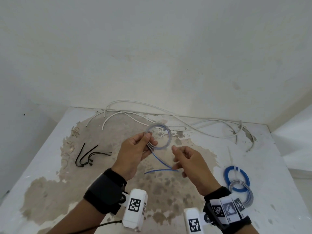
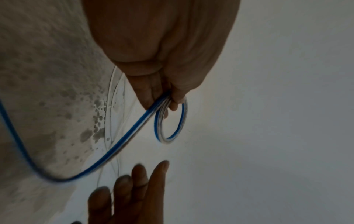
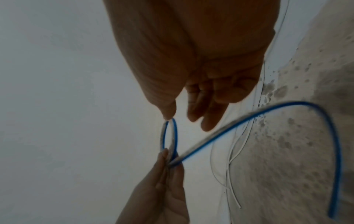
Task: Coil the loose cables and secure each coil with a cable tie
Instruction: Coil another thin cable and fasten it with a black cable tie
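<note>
A blue-and-white cable (image 1: 158,137) is held above the middle of the tabletop (image 1: 211,159), most of it already wound into a small coil. The coil is pinched at its near-left edge by the left hand (image 1: 135,152), thumb on top and fingers curled beneath; this grip is seen close in the left wrist view, where the turns pass between thumb and fingers (image 2: 151,94). From the pinch a loose tail (image 1: 162,166) is seen running near and to the right, bending under the right hand (image 1: 189,162) and ending free toward the left. The right hand is raised beside the coil with fingers loosely curled; in the right wrist view its fingers (image 3: 208,109) are released, the tail passing just below them, and whether it is touched cannot be told.

White loose cables (image 1: 152,112) are spread along the far edge of the tabletop against the wall (image 1: 152,48). Black cable ties (image 1: 89,156) are lying in a small bunch at the left. At the near right two finished coils (image 1: 238,181) are noted, a blue one overlapped by a grey-white one, with a pale tie (image 1: 230,157) lying just beyond them. The tabletop paint is worn bare in a large central patch.
</note>
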`<action>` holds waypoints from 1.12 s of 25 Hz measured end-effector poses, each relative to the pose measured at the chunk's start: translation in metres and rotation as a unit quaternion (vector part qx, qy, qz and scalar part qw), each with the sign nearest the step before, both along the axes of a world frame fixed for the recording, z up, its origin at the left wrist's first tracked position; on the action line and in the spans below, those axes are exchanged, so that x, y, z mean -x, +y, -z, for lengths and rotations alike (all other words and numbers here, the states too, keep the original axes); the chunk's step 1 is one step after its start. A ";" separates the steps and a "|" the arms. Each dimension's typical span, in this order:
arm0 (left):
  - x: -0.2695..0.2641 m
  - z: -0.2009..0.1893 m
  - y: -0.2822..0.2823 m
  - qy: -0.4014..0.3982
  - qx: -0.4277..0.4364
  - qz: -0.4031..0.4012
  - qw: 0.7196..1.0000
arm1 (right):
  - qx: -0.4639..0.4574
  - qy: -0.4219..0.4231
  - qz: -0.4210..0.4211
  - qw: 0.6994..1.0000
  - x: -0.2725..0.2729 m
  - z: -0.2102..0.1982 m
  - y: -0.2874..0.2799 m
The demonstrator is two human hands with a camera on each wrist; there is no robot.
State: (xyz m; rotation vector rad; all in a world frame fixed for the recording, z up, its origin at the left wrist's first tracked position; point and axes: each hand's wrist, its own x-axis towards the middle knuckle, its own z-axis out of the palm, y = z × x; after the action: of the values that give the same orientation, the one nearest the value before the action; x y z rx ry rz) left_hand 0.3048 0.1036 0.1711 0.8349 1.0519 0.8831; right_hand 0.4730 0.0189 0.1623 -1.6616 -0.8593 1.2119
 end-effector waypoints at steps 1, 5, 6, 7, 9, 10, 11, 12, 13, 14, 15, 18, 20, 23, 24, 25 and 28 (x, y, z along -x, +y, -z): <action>0.000 -0.002 0.003 -0.017 -0.001 -0.025 1.000 | 0.001 -0.017 0.022 1.000 0.000 0.001 -0.002; -0.005 -0.008 0.005 -0.085 0.010 -0.052 0.995 | 0.067 0.063 -0.030 0.995 0.008 -0.001 -0.002; -0.007 -0.008 0.003 -0.091 0.018 -0.047 0.995 | 0.063 0.134 -0.015 0.989 0.010 0.001 0.001; -0.009 -0.007 0.000 -0.092 0.027 -0.042 0.995 | 0.038 0.227 0.027 0.973 0.010 0.001 0.004; -0.011 -0.004 -0.004 -0.094 0.042 -0.039 0.994 | -0.036 0.359 0.105 0.927 0.005 0.000 0.010; -0.011 -0.003 -0.005 -0.098 0.048 -0.045 0.993 | -0.056 0.381 0.113 0.916 0.003 -0.001 0.011; -0.010 -0.003 -0.004 -0.105 0.054 -0.054 0.992 | -0.063 0.387 0.104 0.914 0.003 -0.002 0.011; -0.009 -0.004 -0.003 -0.111 0.060 -0.065 0.990 | -0.063 0.385 0.087 0.916 0.004 -0.001 0.010; -0.008 -0.004 -0.001 -0.118 0.068 -0.074 0.988 | -0.061 0.382 0.071 0.920 0.006 -0.001 0.009; -0.007 -0.005 0.001 -0.123 0.076 -0.083 0.986 | -0.061 0.378 0.060 0.922 0.009 -0.001 0.008; -0.007 -0.005 0.002 -0.127 0.084 -0.093 0.984 | -0.062 0.374 0.050 0.924 0.011 -0.002 0.007; -0.005 -0.002 0.002 -0.119 0.092 -0.096 0.984 | -0.066 0.356 0.053 0.931 0.011 -0.004 0.010; 0.000 0.001 -0.002 -0.078 0.070 -0.053 0.993 | -0.073 0.328 0.061 0.940 0.006 -0.003 0.012; 0.008 0.004 -0.012 0.010 0.027 0.031 0.999 | -0.078 0.198 0.037 0.976 -0.005 -0.001 0.013; 0.011 0.005 -0.014 0.025 0.021 0.051 0.998 | -0.075 0.154 0.023 0.985 -0.008 -0.001 0.013; 0.013 0.005 -0.015 0.037 0.017 0.068 0.997 | -0.069 0.119 0.011 0.990 -0.011 0.000 0.012; 0.020 0.003 -0.012 0.069 0.009 0.108 0.992 | -0.053 0.058 -0.033 0.996 -0.016 -0.003 0.010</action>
State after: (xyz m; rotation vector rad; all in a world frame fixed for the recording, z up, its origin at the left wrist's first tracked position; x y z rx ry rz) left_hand 0.2849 0.0912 0.1684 0.9858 1.0638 0.6390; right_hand 0.4889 0.0286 0.1650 -1.4746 -0.8961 1.2725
